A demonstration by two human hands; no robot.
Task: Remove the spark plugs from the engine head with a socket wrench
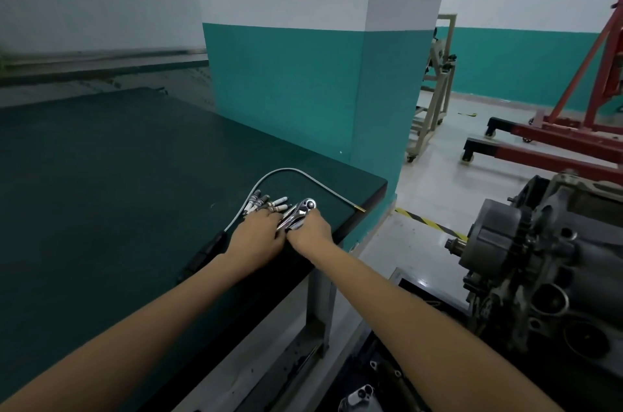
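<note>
A chrome socket wrench [301,211] lies near the right corner of the dark green workbench [101,182], its ratchet head pointing away from me. My right hand [312,226] grips its handle. My left hand [259,236] lies over the handle's near end, fingers stretched toward several spark plugs [269,203] clustered just left of the wrench. The engine [539,263] stands off the bench at the right, on the floor side.
A bent flexible pick-up tool [290,172] with a black grip and brass tip arcs around the plugs. A teal and white pillar [303,81] rises behind the bench. A red engine hoist [573,128] and a beige cart [435,81] stand on the floor beyond.
</note>
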